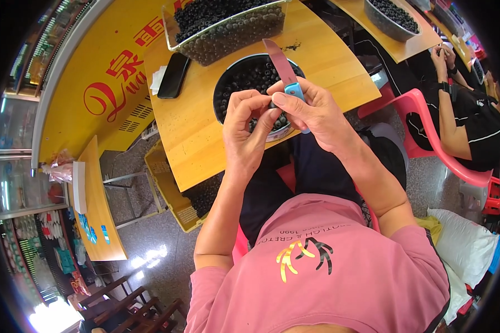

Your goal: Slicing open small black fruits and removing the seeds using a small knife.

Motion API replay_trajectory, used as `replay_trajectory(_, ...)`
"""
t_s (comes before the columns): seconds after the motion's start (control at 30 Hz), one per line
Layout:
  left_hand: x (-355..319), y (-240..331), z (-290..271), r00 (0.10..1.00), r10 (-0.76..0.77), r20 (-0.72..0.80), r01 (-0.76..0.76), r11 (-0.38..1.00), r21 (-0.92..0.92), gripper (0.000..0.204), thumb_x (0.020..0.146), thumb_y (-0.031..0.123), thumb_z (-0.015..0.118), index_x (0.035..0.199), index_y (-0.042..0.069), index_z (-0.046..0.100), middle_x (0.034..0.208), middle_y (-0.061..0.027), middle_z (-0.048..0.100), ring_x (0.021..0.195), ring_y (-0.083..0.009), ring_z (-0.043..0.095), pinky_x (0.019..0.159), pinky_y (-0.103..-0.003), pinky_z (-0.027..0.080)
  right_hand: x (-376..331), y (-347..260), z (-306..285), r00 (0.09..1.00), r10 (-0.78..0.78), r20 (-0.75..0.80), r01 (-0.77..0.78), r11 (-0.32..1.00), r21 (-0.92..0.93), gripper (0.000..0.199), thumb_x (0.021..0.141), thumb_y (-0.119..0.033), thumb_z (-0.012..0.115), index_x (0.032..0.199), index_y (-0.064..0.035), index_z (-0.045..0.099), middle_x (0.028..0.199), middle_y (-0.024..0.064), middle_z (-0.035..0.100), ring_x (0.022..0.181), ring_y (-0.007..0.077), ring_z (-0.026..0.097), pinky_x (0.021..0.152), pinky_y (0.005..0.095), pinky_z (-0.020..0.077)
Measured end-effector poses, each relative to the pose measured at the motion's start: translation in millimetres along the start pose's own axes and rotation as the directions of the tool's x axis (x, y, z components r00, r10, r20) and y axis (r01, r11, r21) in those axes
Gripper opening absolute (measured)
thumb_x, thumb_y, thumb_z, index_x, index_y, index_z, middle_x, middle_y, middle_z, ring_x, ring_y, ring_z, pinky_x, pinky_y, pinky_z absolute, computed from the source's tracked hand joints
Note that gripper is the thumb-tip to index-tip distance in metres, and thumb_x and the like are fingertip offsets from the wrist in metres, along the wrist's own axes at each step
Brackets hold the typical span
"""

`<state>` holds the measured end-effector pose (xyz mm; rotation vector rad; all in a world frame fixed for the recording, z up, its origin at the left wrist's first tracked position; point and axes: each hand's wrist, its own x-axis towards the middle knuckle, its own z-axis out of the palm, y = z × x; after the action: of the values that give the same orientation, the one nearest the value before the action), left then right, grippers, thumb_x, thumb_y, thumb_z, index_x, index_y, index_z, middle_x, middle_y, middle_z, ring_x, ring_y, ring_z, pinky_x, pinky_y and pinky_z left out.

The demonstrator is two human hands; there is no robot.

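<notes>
Gripping the knife [281,62] in the right hand [315,114], I've got its reddish blade pointing up and away across the bowl [279,134], the blue handle tucked into the fingers. And look at the left hand [243,125]: thumb and forefinger closed on what appears to be a small dark berry [272,104], right thumb tip right beside it, all of it just above the bowl's near side! More berries [249,75] lie inside, and the bowl sits at the near edge of the table [333,64]. Behind it I see a clear tub [228,45], heaped dark; off to the left, a black phone [174,75]; down below, a yellow crate [190,220].
</notes>
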<state>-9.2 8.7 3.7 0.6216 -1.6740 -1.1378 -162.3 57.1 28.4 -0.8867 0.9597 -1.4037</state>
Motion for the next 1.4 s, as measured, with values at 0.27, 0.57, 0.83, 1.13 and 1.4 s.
replay_trajectory(0.27, 0.6, 0.4, 4.3, 0.991, -0.134, -0.013, 0.121, 0.931, -0.344, 0.018, 0.086, -0.001, 0.069, 0.102, 0.000, 0.063, 0.105, -0.0031, 0.049, 0.089, -0.0092, 0.051, 0.081, -0.022, 0.044, 0.2, -3.9, 2.9, 0.998, -0.066, 0.011, 0.066, 0.998, -0.009, 0.023, 0.094, -0.022, 0.064, 0.110, -0.0058, 0.063, 0.072, -0.0078, 0.053, 0.056, -0.0002, 0.041, 0.048, 0.0171, 0.0289)
replay_trajectory(0.57, 1.5, -0.2, 1.9, 0.994, -0.109, 0.005, 0.105, 0.939, -0.327, 0.016, 0.088, 0.004, 0.068, 0.102, 0.001, 0.061, 0.106, -0.0022, 0.051, 0.090, -0.0083, 0.052, 0.080, -0.021, 0.044, 5.0, -1.1, -11.6, 0.983, -0.183, -0.029, 0.169, 0.948, -0.271, 0.021, 0.096, -0.020, 0.061, 0.107, -0.0021, 0.063, 0.079, -0.0037, 0.060, 0.063, 0.0019, 0.048, 0.053, 0.0184, 0.0372)
replay_trajectory(0.83, 3.5, 3.8, -1.1, 0.959, -0.282, -0.014, 0.248, 0.865, -0.437, 0.020, 0.091, 0.010, 0.067, 0.108, 0.004, 0.059, 0.097, -0.0008, 0.062, 0.082, -0.0075, 0.056, 0.076, -0.022, 0.048, 0.4, -11.3, -20.3, 0.772, -0.561, 0.297, 0.527, 0.304, -0.794, 0.017, 0.090, -0.016, 0.065, 0.101, -0.0027, 0.064, 0.081, 0.0081, 0.063, 0.068, 0.0197, 0.062, 0.059, 0.0308, 0.0486)
replay_trajectory(1.13, 2.5, 3.0, 1.4, 0.966, -0.259, 0.018, 0.244, 0.882, -0.403, 0.019, 0.091, 0.009, 0.066, 0.109, 0.004, 0.060, 0.097, -0.0007, 0.062, 0.083, -0.0068, 0.057, 0.076, -0.021, 0.048, 0.2, -10.3, -25.8, 0.715, -0.594, 0.368, 0.517, 0.096, -0.851, 0.020, 0.082, -0.014, 0.068, 0.101, -0.0057, 0.066, 0.083, 0.0085, 0.063, 0.074, 0.0272, 0.063, 0.062, 0.0359, 0.0507)
replay_trajectory(1.4, 3.2, 6.7, 1.0, 0.971, -0.238, 0.022, 0.223, 0.867, -0.445, 0.016, 0.091, 0.007, 0.066, 0.105, 0.002, 0.060, 0.097, -0.0013, 0.060, 0.083, -0.0069, 0.055, 0.077, -0.021, 0.047, 2.6, -8.8, -27.0, 0.666, -0.637, 0.388, 0.544, 0.060, -0.837, 0.023, 0.080, -0.011, 0.069, 0.103, -0.0057, 0.066, 0.084, 0.0088, 0.063, 0.075, 0.0276, 0.063, 0.062, 0.0360, 0.0508)
